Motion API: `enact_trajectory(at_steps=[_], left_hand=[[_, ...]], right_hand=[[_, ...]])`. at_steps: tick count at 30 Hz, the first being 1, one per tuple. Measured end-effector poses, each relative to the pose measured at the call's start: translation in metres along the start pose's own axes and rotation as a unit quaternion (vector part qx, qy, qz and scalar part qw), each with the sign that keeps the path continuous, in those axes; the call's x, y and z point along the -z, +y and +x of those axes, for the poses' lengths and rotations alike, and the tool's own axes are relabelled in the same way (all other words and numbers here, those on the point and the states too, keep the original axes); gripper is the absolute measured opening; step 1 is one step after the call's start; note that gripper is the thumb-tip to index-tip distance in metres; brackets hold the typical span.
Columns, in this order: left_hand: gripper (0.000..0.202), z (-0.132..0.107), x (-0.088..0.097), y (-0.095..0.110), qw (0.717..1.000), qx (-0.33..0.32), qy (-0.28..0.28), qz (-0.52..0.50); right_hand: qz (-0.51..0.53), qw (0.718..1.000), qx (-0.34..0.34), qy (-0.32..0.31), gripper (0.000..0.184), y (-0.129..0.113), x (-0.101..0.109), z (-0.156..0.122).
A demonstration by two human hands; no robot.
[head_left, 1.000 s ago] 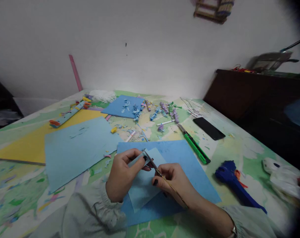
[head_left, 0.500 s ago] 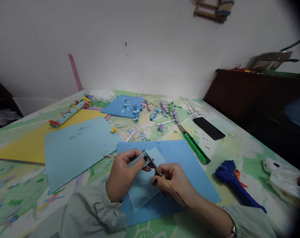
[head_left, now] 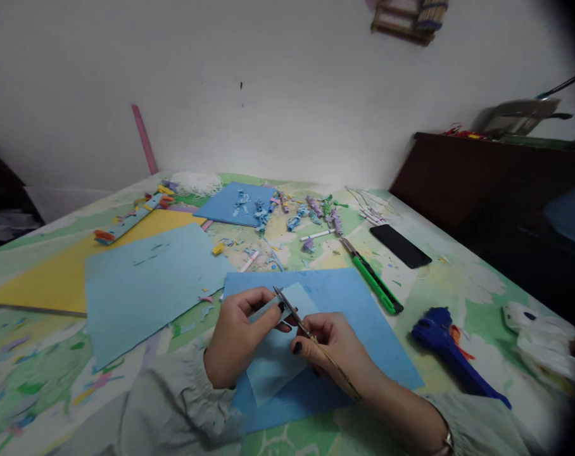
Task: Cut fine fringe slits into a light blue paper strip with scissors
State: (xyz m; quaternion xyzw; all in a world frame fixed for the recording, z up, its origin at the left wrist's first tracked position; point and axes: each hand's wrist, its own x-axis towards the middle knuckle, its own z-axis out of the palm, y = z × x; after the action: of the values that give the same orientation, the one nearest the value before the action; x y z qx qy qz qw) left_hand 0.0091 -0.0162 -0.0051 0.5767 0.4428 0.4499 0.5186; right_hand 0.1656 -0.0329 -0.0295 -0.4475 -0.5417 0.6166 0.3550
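Note:
My left hand (head_left: 244,329) pinches a light blue sheet (head_left: 280,370) between thumb and fingers, close to its upper edge. In my right hand (head_left: 337,348) is a pair of thin scissors (head_left: 293,312) with dark blades and gold handles. The blades point up and left, their tips beside my left thumb and across the upper part of the sheet. Part of the sheet is hidden behind my fingers. Beneath both hands lies a larger medium-blue sheet (head_left: 363,297). How my right fingers sit in the handles is partly hidden.
A green utility knife (head_left: 375,278), a black phone (head_left: 400,246) and a blue glue gun (head_left: 451,354) lie to the right. On the left are a pale blue sheet (head_left: 154,285) and a yellow sheet (head_left: 40,278). Several small rolled paper figures (head_left: 297,216) and scraps lie behind.
My left hand has shifted very slightly to the right. The scissors and my right hand look nearly the same as before.

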Motion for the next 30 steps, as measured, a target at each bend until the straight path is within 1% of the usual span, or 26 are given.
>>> enact_trajectory(at_steps=[4, 12, 23, 27, 30], left_hand=[[0.016, 0.0005, 0.0002, -0.0002, 1.000, -0.001, 0.000, -0.003], [0.014, -0.0002, 0.0006, -0.0011, 1.000, 0.003, -0.002, 0.001], [0.015, -0.0004, -0.0010, 0.0032, 1.000, 0.007, 0.004, -0.005], [0.016, -0.0007, -0.0006, 0.0022, 1.000, 0.000, 0.004, 0.000], [0.016, -0.0009, -0.0002, 0.0008, 1.000, -0.007, 0.005, 0.007]], right_hand=[[0.003, 1.000, -0.010, 0.007, 0.044, -0.0008, -0.0005, -0.0002], [0.005, 1.000, -0.007, 0.006, 0.043, -0.0001, 0.0002, -0.0012], [-0.010, 0.999, -0.031, 0.019, 0.049, -0.0043, -0.0019, -0.0006], [-0.016, 1.000, -0.017, 0.009, 0.049, -0.0019, -0.0006, -0.0003], [-0.011, 1.000, 0.005, -0.016, 0.050, -0.0001, 0.0009, -0.0007]])
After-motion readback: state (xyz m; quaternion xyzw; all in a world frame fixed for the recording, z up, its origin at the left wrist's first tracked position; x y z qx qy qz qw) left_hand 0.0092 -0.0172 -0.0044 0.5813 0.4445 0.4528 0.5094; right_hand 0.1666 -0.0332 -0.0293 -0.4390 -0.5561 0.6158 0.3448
